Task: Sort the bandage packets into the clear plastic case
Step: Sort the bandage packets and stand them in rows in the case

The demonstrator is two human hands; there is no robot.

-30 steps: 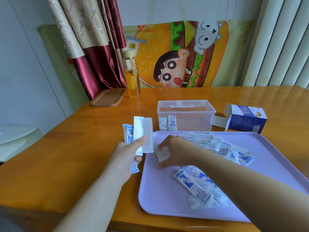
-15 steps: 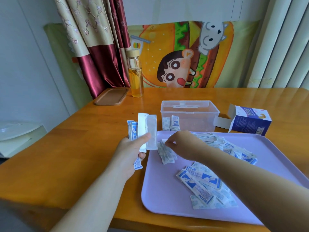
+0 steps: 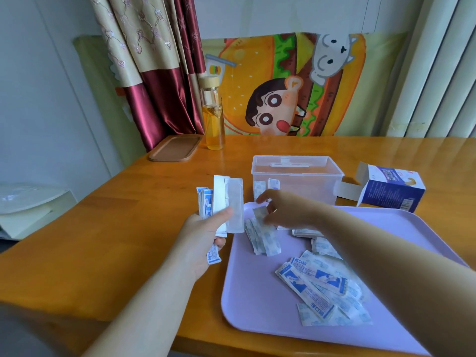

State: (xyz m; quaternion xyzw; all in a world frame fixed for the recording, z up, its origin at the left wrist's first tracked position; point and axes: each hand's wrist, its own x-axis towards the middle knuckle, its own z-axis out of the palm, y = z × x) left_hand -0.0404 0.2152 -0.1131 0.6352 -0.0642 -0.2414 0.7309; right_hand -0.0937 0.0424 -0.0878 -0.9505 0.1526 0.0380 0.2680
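Note:
My left hand [image 3: 203, 235] grips a fan of bandage packets [image 3: 224, 202], white ones and blue-printed ones, upright just left of the lilac tray [image 3: 257, 305]. My right hand [image 3: 286, 208] hovers over the tray's far left corner and pinches a small pale packet [image 3: 259, 213] between thumb and fingers. A short stack of pale packets [image 3: 262, 238] lies under it on the tray. More blue-and-white packets [image 3: 322, 282] lie scattered toward the tray's front. The clear plastic case [image 3: 297, 176] stands open behind the tray with two packets [image 3: 266, 186] inside at its left end.
An opened blue-and-white bandage box [image 3: 389, 188] lies right of the case. A glass bottle of yellow liquid [image 3: 212, 117] and a brown lid [image 3: 175, 148] stand at the table's far left. The wooden table's left edge drops off beside a white shelf [image 3: 28, 207].
My right hand lifted off the tray, moved toward the case and my left hand, and now pinches one pale packet; a small stack stays on the tray. My left hand holds its fan steady.

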